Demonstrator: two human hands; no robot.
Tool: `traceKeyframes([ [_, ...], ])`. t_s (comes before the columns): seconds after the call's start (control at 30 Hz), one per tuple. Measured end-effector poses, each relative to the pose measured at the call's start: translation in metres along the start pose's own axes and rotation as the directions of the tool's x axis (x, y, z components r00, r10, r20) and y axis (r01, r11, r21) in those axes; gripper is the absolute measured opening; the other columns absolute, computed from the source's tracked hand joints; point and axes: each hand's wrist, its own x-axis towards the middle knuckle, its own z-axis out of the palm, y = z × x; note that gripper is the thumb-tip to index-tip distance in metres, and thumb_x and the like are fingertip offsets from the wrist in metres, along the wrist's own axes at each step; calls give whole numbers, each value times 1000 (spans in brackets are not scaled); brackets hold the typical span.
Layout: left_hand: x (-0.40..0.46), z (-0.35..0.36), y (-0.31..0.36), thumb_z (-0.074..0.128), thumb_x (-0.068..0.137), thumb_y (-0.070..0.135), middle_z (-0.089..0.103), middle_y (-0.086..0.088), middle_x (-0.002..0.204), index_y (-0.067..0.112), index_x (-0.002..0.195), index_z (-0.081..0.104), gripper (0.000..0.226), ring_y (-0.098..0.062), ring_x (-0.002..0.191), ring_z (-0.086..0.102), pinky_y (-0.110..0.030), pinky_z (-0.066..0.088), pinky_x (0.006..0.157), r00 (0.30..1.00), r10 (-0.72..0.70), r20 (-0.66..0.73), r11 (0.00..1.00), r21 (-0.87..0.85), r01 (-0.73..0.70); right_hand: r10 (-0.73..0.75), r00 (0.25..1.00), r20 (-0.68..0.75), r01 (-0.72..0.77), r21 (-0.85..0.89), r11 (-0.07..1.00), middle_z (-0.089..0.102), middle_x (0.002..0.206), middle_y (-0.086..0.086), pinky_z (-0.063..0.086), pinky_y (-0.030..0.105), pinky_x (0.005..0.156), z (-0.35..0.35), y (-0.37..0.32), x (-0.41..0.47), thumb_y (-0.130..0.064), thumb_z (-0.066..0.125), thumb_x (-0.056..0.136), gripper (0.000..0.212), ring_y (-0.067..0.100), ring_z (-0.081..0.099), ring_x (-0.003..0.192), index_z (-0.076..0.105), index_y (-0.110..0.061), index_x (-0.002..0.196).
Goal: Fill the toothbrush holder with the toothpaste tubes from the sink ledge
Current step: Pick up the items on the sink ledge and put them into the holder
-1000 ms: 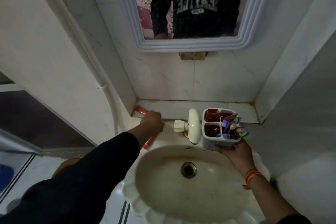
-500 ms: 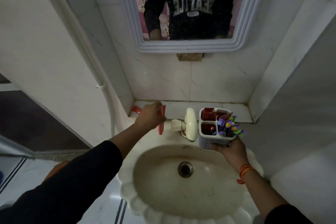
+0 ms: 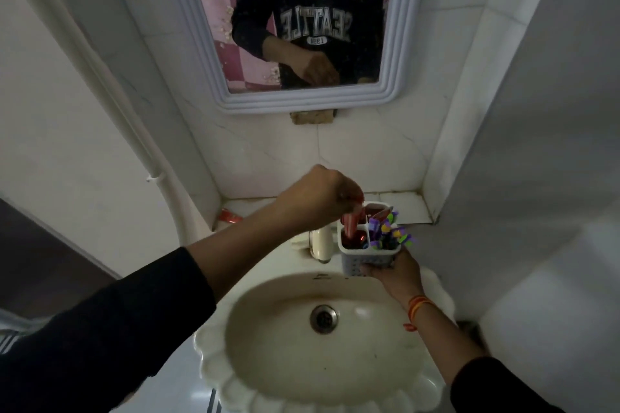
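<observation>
Left hand (image 3: 323, 193) now lowers glossy red tube (image 3: 351, 224) into perforated plastic holder (image 3: 369, 256).

Colours and patterns. Toothbrush holder (image 3: 368, 261): white plastic, its wall showing a grid of small perforations. Toothpaste tube (image 3: 351, 224) in the left hand (image 3: 322, 194): red, appearing blurred. A second red tube (image 3: 230, 215) is lying on the off-white, stained ledge (image 3: 396, 208). Toothbrushes (image 3: 392, 234): purple, yellow and green, mixed. Sink (image 3: 302, 342): cream, discoloured brownish around a metallic grey drain (image 3: 324, 318). Tap (image 3: 321, 243): cream. Right wrist band (image 3: 417, 305): orange and red threads. Sleeves: black. Mirror frame (image 3: 302, 103): pale grey-white, ridged. Reflected cloth (image 3: 218, 3): pink and white checks with small flowers.
</observation>
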Motion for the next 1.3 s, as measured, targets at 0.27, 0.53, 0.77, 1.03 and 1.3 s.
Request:
traceKeyframes([
  [0.27, 28, 38, 3, 68, 90, 32, 58, -2, 88, 21, 108, 77, 23, -23, 83, 63, -33, 54, 72, 970, -62, 236, 904, 425, -45, -4, 1000, -23, 3, -21, 1000, 67, 108, -2, 52, 42, 98, 1, 2, 0, -8, 91, 58, 67, 23, 62, 112, 61, -25, 115],
  [0.53, 26, 6, -70, 78, 87, 24, 81, 3, 100, 19, 103, 82, 17, -7, 89, 75, -25, 58, 90, 980, -197, -33, 980, -40, 195, 12, 999, -43, -13, -45, 999, 70, 109, 0, 51, 35, 92, 3, 6, 4, -10, 93, 53, 72, 22, 64, 109, 64, -15, 119],
  [0.77, 18, 54, -203, 72, 75, 11, 74, -1, 117, 26, 106, 76, 35, -19, 101, 72, -32, 60, 89, 849, -515, 119, 843, 250, 476, 22, 999, -41, -24, -56, 998, 72, 115, 5, 53, 45, 94, 3, 14, 7, -13, 94, 55, 70, 25, 65, 110, 65, -21, 118],
  [1.03, 5, 101, -264, 59, 96, 39, 63, -8, 116, 19, 114, 64, 27, -31, 112, 61, -47, 53, 93, 843, -525, 118, 722, 587, 367, 43, 998, -39, -44, -18, 999, 70, 113, 4, 49, 36, 93, 3, 18, 9, -6, 92, 58, 69, 22, 64, 109, 65, -14, 121],
  [1.3, 5, 79, -258, 51, 95, 30, 56, -5, 128, 30, 135, 54, 40, -28, 111, 63, -40, 52, 91, 916, -355, 188, 779, 601, 179, 53, 998, -33, -53, 22, 998, 70, 112, 3, 51, 45, 99, 5, 16, 9, -2, 91, 59, 65, 24, 64, 110, 65, -20, 115],
])
